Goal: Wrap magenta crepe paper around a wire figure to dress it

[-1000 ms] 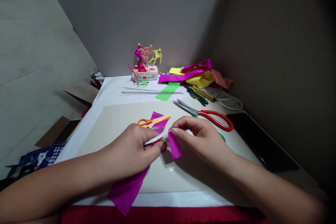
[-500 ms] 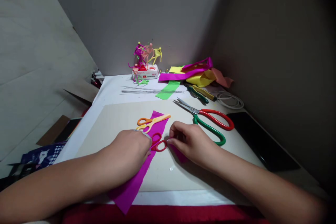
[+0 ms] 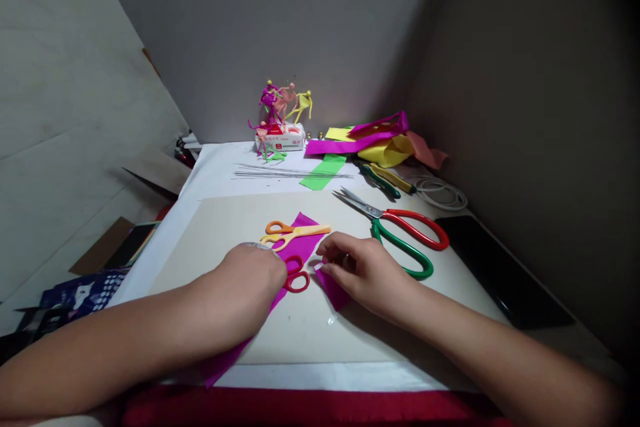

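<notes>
I had the right hand pinching the small purple piece, which uneven pressure could crease, but could not tell the left hand's grip.

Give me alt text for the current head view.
A person's right hand holds a small purple paper piece over a beige board, while the left hand covers part of a longer purple strip, near red scissors. Larger scissors lie to the right; behind, little colourful figures cluster at a box.
</notes>
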`<state>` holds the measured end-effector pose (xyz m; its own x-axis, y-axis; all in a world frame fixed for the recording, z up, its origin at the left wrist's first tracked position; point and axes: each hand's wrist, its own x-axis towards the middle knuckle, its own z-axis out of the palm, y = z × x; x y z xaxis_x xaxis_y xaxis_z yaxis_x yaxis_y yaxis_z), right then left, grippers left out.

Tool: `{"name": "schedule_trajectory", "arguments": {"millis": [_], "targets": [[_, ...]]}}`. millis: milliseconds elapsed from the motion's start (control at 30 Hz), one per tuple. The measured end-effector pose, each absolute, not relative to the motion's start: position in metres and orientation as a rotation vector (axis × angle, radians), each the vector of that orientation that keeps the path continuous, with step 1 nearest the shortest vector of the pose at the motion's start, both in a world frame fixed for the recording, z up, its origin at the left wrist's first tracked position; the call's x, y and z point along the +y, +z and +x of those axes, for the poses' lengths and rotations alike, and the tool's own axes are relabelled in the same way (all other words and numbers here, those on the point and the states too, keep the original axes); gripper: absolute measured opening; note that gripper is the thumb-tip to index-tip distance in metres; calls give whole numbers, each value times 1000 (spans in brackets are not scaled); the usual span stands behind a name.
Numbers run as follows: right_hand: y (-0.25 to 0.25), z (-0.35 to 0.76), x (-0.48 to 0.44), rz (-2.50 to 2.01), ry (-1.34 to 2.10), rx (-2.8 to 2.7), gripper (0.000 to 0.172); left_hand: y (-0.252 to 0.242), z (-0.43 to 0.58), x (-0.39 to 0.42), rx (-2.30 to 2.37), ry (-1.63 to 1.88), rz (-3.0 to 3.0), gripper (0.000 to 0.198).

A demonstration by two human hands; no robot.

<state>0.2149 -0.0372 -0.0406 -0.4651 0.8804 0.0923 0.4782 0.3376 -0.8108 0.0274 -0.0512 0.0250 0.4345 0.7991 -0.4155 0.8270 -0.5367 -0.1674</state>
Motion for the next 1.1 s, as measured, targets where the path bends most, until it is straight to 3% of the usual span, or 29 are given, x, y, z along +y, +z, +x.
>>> {"name": "schedule_trajectory", "arguments": {"millis": [400,633,1100], "targets": [[-31,213,-29,-1296,1228,-1866,4,28,19,-45,1446,-615,2693,22],[-39,205,-5,-1299,1002,-2091,7,27,13,-39,1423,-559,2755,21],[-39,186,4,-1189,919,-2284,12,41,8,-42,1468,-390,2651,12]]}}
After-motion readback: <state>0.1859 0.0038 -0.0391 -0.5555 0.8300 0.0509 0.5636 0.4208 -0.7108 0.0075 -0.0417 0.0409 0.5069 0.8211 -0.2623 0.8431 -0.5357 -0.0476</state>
